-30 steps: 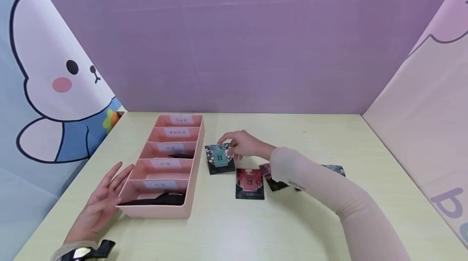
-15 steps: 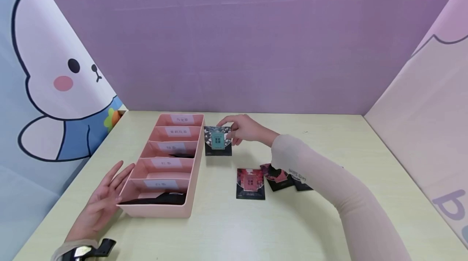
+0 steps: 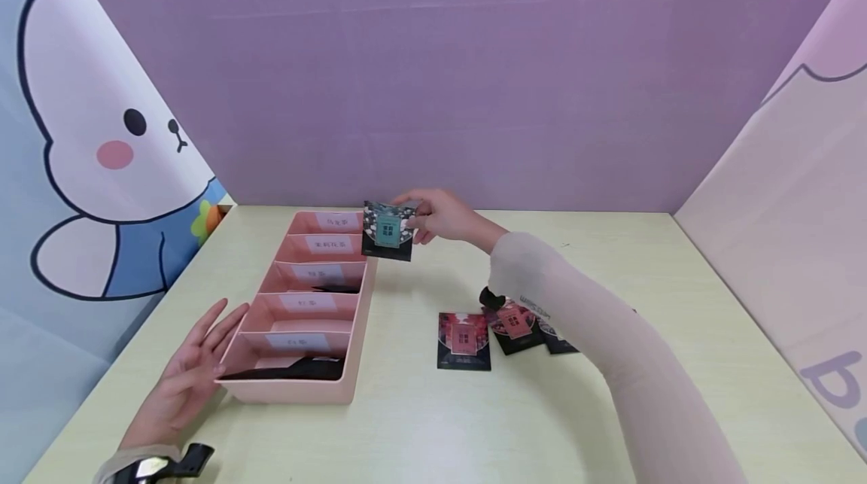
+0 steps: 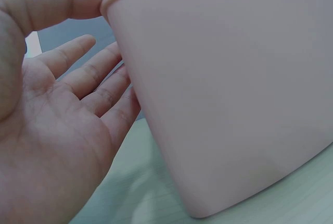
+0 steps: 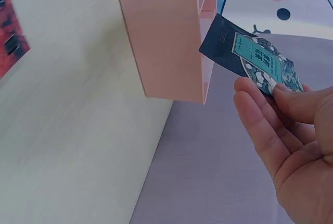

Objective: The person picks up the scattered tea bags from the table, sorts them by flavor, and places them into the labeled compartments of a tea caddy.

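Observation:
My right hand (image 3: 440,217) pinches a tea sachet (image 3: 387,231), dark with a teal label and white flowers, by its right edge. The sachet is in the air, in front of the right rim of the pink divided box (image 3: 362,348) near its far end. In the right wrist view the thumb lies on the sachet's (image 5: 257,54) printed face. My left hand (image 3: 193,375) touches the box's near left corner with fingers mostly straight. In the left wrist view the thumb rests at the rim of the box (image 4: 218,88) and the fingertips meet its side.
A red sachet (image 3: 463,342) lies right of the box. Beside it are another red-labelled sachet (image 3: 516,327) and a dark one (image 3: 558,341), partly under the right sleeve. Black sachets (image 3: 291,371) lie in the nearest compartment; a dark edge (image 3: 336,289) shows in the middle one.
My right hand has lifted the teal-labelled sachet off the table and carried it up and left to the box's far right rim. My left hand stays in place.

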The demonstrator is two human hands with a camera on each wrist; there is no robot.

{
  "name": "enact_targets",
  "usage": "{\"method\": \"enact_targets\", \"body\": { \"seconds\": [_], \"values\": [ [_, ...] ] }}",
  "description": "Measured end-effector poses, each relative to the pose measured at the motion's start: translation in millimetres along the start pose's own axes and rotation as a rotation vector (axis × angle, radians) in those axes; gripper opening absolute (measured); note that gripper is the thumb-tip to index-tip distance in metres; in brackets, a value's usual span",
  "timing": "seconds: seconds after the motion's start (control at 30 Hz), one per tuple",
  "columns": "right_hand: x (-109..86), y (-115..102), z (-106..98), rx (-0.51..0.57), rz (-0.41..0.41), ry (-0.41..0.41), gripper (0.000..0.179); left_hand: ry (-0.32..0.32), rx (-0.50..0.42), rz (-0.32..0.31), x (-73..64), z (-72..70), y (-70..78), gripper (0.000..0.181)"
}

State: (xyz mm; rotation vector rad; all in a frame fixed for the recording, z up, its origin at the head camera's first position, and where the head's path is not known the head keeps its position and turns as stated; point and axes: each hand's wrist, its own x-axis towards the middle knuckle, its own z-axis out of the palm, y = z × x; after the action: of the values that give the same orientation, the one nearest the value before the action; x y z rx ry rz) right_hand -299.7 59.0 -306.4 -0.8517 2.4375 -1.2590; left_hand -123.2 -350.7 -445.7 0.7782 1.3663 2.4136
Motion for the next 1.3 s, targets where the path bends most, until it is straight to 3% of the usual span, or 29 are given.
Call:
{"method": "enact_targets", "body": {
  "seconds": [0.33, 0.7, 1.1, 1.3],
  "values": [
    [19.0, -15, 11, 0.028, -0.010, 0.072, 0.043, -0.006, -0.044, 0.020, -0.7, -0.2, -1.5, 0.083],
    [34.0, -22, 35, 0.026, -0.034, 0.103, 0.043, 0.003, -0.078, 0.029, -1.1, 1.8, -1.5, 0.084],
    [35.5, -15, 65, -0.104, -0.122, 0.078, 0.043, 0.016, -0.042, 0.024, -1.1, 0.0, -1.3, 0.086],
    [35.4, -12, 73, -0.217, -0.175, 0.022, 0.043, -0.046, -0.072, 0.056, -1.7, -1.6, -1.5, 0.083]
  ]
}}
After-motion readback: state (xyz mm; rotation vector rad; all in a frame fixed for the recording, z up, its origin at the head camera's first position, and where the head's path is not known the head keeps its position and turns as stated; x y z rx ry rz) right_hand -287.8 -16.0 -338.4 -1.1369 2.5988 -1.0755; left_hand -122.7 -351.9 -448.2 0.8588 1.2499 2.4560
